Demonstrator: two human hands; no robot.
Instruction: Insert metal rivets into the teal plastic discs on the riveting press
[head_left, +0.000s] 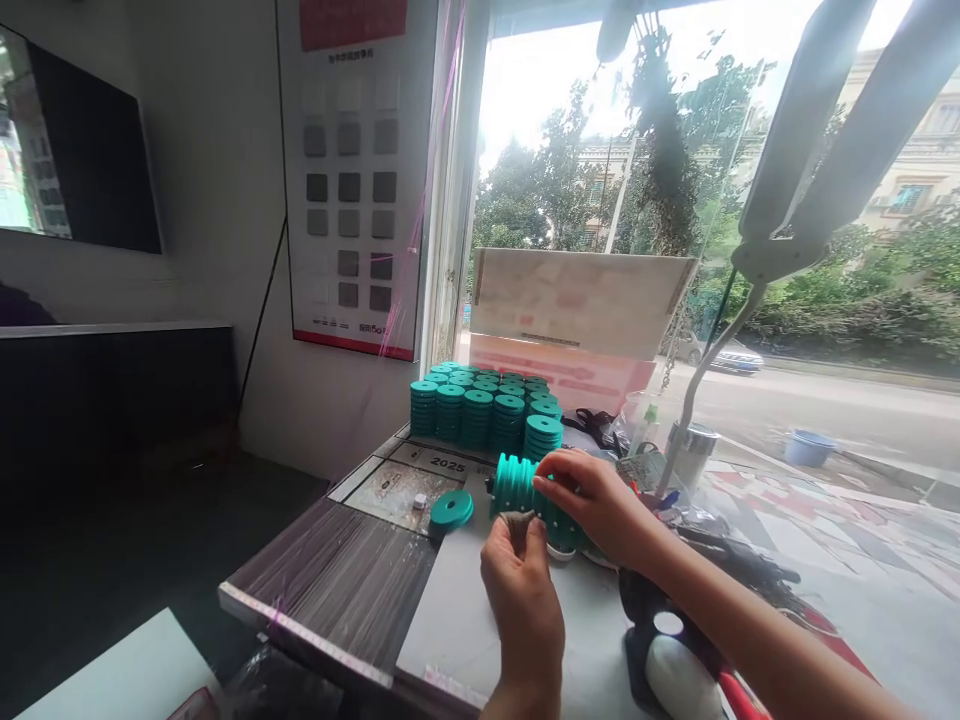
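Observation:
My right hand [592,500] is closed around a row of teal discs [517,486] held sideways just above the table. My left hand [521,590] is right below the row, with fingertips pinched on something small that I cannot make out. A single teal disc [451,508] lies flat on the table just left of the held row. Behind it stand several stacks of teal discs [487,405].
The table [337,575] ends at its near left edge, with dark floor beyond. A cardboard box [577,300] stands at the window behind the stacks. A lamp arm [795,200], a metal cup [694,450] and dark clutter [735,560] crowd the right side. A desk calendar [405,480] lies flat.

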